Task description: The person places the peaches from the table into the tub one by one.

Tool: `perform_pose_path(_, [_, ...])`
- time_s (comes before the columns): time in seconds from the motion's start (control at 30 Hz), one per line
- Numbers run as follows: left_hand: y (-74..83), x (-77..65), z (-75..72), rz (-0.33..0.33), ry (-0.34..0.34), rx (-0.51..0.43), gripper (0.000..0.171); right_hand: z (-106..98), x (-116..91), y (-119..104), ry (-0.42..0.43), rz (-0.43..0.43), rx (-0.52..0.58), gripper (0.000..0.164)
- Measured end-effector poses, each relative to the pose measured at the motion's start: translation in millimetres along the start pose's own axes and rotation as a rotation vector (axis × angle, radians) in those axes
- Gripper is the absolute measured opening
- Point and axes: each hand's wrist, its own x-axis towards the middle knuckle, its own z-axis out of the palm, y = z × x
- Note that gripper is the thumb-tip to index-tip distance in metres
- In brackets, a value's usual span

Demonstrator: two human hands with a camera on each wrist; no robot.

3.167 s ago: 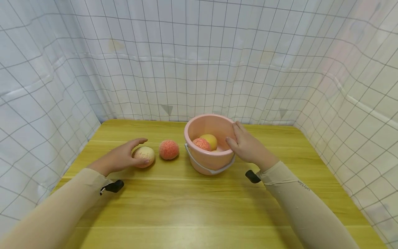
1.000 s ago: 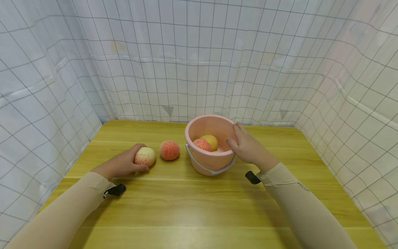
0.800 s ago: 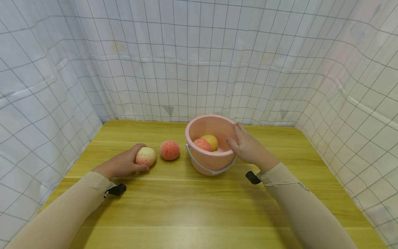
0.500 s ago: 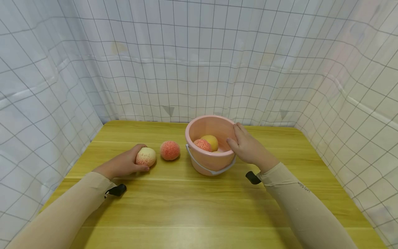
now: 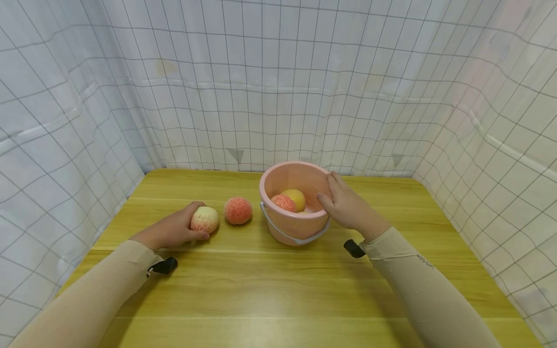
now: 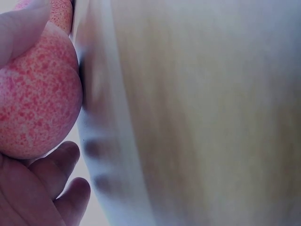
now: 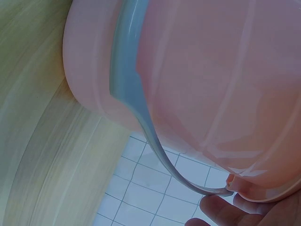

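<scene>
Wood-grain table (image 5: 278, 290), gridded curtain (image 5: 278, 96) behind: two-handed hold.
Left hand (image 5: 174, 227), fingers curled round pale speckled ball (image 5: 205, 220), at nine o'clock of pink bucket (image 5: 300, 227), red ball (image 5: 238, 210) between; right hand (image 5: 349, 206) pinches rim (image 5: 296, 215) at three o'clock, apparently to steady it.

L hand (image 5: 176, 229) is covering the wrist-side part of the pale peach (image 5: 205, 219), & in the L-wrist cam the pic edges are cropping that peach plus the red peach (image 5: 238, 210), w/ the bench (image 6: 202, 117) blurring. Bucket (image 5: 293, 227) rim is hiding most of a pale item (image 5: 304, 212) inside, type unclear, while a speckled ball (image 5: 283, 202) is partly blocking the yellow ball (image 5: 295, 198). R-wrist cam is cutting off bucket, handle (image 7: 126, 61) & R hand (image 5: 350, 207); sleeve writing (image 5: 425, 261) is coming out illegibly small.
</scene>
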Motion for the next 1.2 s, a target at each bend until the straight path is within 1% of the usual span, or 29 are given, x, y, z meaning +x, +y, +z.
perform_pose_path(0.3, [-1.2, -0.1, 1.2, -0.014, -0.002, -0.007, 0.083, 0.1, -1.0, -1.0, 0.003, -0.006, -0.005, 0.082])
perform_pose_path(0.67, [3.6, -1.2, -0.7, -0.018, 0.009, 0.022, 0.079, 1.0, -0.4, 0.8, 0.010, -0.008, -0.016, 0.081])
perform_pose_path(0.93, [7.4, -1.7, -2.0, -0.010, 0.017, 0.016, 0.079, 2.0, 1.3, 2.4, 0.005, -0.004, -0.014, 0.080])
perform_pose_path(1.2, [8.8, -2.6, -5.0, 0.019, 0.057, 0.014, 0.079, 2.0, 1.0, 2.0, 0.012, -0.004, -0.014, 0.082])
